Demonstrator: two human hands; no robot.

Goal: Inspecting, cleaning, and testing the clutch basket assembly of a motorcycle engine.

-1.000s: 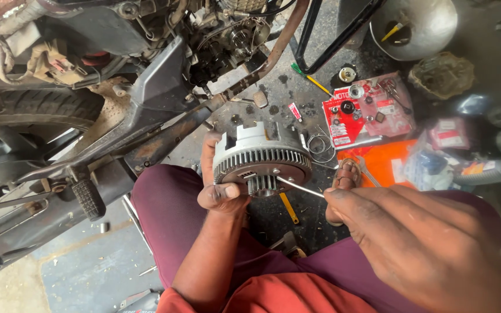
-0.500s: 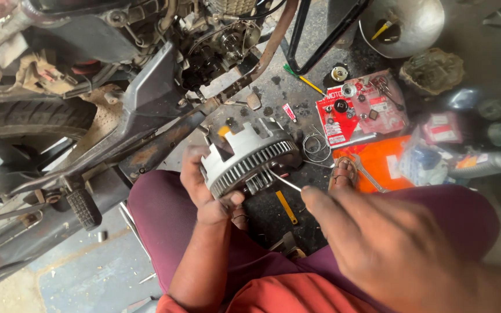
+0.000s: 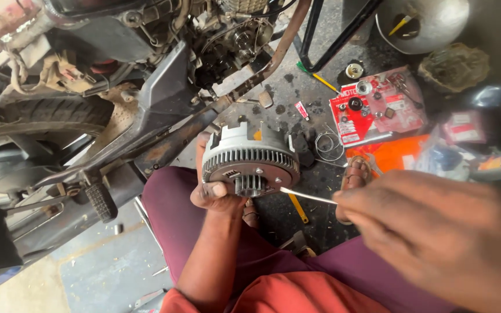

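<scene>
Now, left hand (image 3: pixel 218 194): gripping the clutch basket (image 3: pixel 250 159) from below at the centre of the frame, thumb pressed on its flat face, fingers curled round the rim.
Right hand (image 3: pixel 436 237): large and blurred at lower right, fingers pinched shut on a thin metal pick (image 3: pixel 308 195).
Pick tip: resting just beside the splined hub (image 3: pixel 249 184) at the middle of the basket's face.
Change: the basket sat lower and more edge-on a second ago; it is now lifted and turned so its face shows, and the pick has closed in on the hub.
Meaning: I'd judge the work has moved from positioning the part to probing or cleaning around the hub.
Motorcycle (image 3: pixel 100 98): stripped, filling the upper left of the frame, engine exposed.
Floor (image 3: pixel 285 93): oily concrete, with a red parts packet (image 3: pixel 378 110) and an orange bag (image 3: pixel 395 153) at upper right.
</scene>
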